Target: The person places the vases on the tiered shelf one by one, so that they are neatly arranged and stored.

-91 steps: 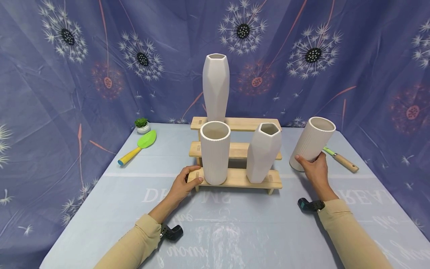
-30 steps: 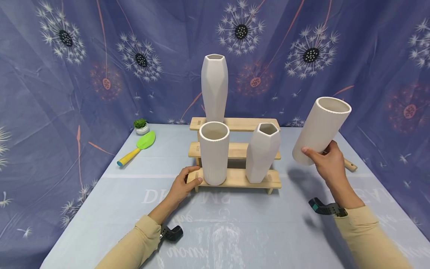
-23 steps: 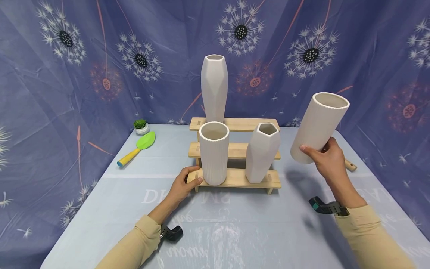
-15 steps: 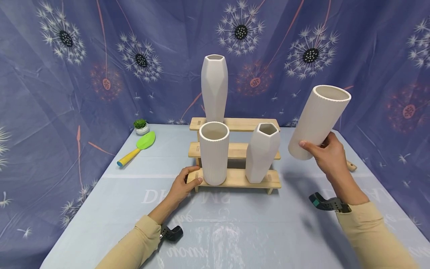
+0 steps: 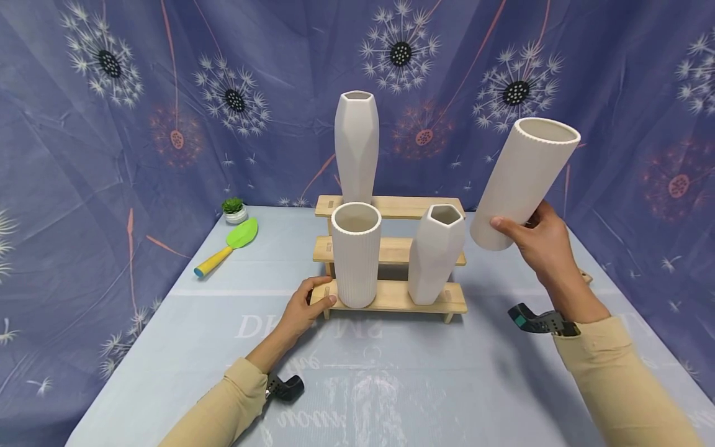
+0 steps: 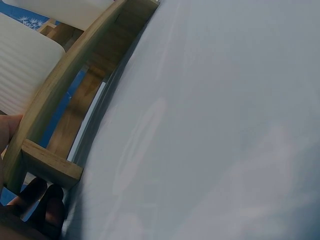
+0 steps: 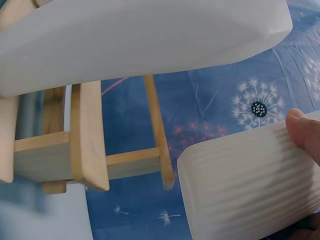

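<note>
My right hand [image 5: 543, 243] grips a white ribbed vase [image 5: 524, 186] near its base, thumb on the near side. The vase is tilted, its mouth leaning right, and is held in the air right of a three-tier wooden shelf stand [image 5: 399, 303]. My left hand [image 5: 301, 307] holds the left end of the lowest tier; in the left wrist view its thumb lies by the board and fingers [image 6: 52, 205] curl beneath. A second ribbed vase [image 5: 357, 267] and a faceted vase [image 5: 432, 267] stand on the lowest tier. On the top tier stands a taller faceted vase [image 5: 357, 146].
A green trowel with yellow handle [image 5: 215, 261] and a small potted succulent [image 5: 234, 210] are at the table's far left. Behind my right wrist a wooden handle end [image 5: 585, 277] shows. A blue dandelion-print curtain [image 5: 268, 49] hangs behind the pale table cloth [image 5: 335, 385].
My right hand has lifted the ribbed vase off the table, first moving right, then higher and slightly left. My left hand has stayed on the stand.
</note>
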{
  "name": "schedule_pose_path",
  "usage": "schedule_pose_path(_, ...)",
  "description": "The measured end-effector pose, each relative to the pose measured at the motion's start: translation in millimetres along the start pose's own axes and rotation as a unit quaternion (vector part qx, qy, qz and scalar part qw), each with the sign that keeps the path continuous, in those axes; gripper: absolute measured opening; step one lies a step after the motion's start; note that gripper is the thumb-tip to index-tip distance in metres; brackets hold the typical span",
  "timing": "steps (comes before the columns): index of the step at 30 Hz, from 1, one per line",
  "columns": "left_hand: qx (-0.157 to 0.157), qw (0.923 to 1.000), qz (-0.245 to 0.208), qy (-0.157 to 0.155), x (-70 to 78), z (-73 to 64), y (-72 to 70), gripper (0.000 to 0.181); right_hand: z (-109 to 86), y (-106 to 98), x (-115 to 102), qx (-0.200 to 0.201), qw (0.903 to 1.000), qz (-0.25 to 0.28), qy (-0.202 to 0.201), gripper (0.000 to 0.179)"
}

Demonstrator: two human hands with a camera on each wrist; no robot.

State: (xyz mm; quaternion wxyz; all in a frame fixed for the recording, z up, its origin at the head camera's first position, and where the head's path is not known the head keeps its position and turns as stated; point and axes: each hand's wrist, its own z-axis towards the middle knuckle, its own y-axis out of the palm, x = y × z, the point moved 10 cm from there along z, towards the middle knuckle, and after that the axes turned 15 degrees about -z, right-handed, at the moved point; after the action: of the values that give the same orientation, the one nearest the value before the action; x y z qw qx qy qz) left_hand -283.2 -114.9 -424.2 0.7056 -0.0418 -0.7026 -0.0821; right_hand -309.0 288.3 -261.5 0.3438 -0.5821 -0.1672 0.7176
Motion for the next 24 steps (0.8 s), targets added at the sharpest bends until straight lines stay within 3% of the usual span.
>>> schedule_pose_path(8, 0.004, 0.9999, -0.008, 0.005, -21.2, 10.5, -7.9, 0.048, 10.7, 5.7, -15.6, -0.01, 0.9998, 0.013, -0.011, 0.084)
schedule_pose_path(24, 0.003, 0.9997, -0.003, 0.022, -23.5, 11.9, -9.5, 0.047, 38.3, 30.5, -41.3, -0.045, 0.998, 0.023, -0.038, 0.082)
